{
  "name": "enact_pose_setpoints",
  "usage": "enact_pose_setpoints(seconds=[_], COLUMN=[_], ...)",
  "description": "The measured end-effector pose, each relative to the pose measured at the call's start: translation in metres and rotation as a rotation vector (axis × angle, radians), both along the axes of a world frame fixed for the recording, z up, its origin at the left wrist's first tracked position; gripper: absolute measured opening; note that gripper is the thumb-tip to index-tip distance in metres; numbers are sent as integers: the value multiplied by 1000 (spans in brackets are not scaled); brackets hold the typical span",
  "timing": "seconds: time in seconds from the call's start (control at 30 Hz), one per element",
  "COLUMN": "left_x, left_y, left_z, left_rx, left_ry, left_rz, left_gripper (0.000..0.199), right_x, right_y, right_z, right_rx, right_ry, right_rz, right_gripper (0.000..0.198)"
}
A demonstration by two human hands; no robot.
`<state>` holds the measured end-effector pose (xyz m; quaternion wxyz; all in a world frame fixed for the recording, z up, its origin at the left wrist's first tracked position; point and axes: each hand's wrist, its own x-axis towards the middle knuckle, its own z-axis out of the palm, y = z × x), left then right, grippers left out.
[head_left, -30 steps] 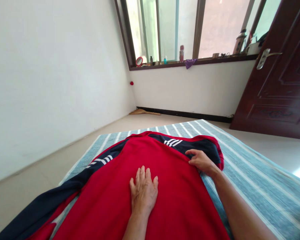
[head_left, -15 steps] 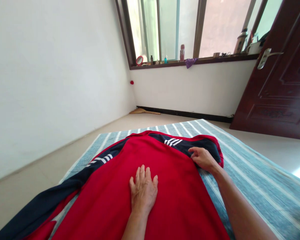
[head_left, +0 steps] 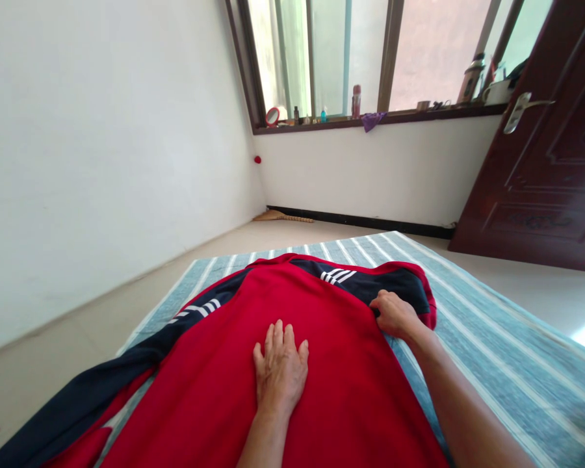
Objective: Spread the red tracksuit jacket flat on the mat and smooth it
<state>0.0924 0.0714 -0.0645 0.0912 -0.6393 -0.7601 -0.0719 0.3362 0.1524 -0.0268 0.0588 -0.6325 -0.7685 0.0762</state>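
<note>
**Two hands on a red jacket**

A red jacket [head_left: 322, 364] with navy sleeves and white stripes lies spread flat on a blue-green striped mat [head_left: 492, 338] on the floor. Its far edge points toward the window wall, and its near part runs out of the bottom of the view.

The left hand [head_left: 280, 364] rests palm down on the middle of the red cloth, fingers straight and slightly spread, gripping nothing.

The right hand [head_left: 394, 313] sits at the jacket's right side, where the red panel meets the navy sleeve [head_left: 400, 286]. Its fingers are curled and pinch the cloth at that seam. This sleeve lies folded in along the jacket's top right corner. The other navy sleeve [head_left: 78, 403] stretches out to the left, off the mat toward the bare floor.

Beyond the mat, a broom [head_left: 283, 217] lies against the far wall under the window. Bottles and small items stand on the windowsill [head_left: 370, 121]. A dark wooden door [head_left: 541, 182] with a metal handle stands at the right.
</note>
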Motion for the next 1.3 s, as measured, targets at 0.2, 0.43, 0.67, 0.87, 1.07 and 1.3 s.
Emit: enact_pose_setpoints(seconds=[0.2, 0.43, 0.67, 0.87, 1.07, 1.3], left_x=[0, 0, 3, 5, 4, 2], left_y=[0, 0, -1, -1, -1, 0], left_z=[1, 3, 8, 12, 10, 5], left_rx=[-22, -20, -72, -96, -74, -35], left_ry=[-19, -22, -5, -1, -22, -36], left_rz=[1, -11, 19, 34, 15, 4], left_gripper=[51, 51, 51, 51, 52, 51], right_x=[-1, 12, 13, 5, 0, -31], right_y=[0, 13, 20, 15, 10, 4], right_z=[-6, -32, -38, -25, -6, 1], right_rx=[109, 461, 625, 656, 589, 201], right_ry=[12, 121, 183, 115, 169, 587], right_rz=[-115, -421, -396, -371, -385, 128], right_gripper=[29, 25, 20, 20, 22, 25])
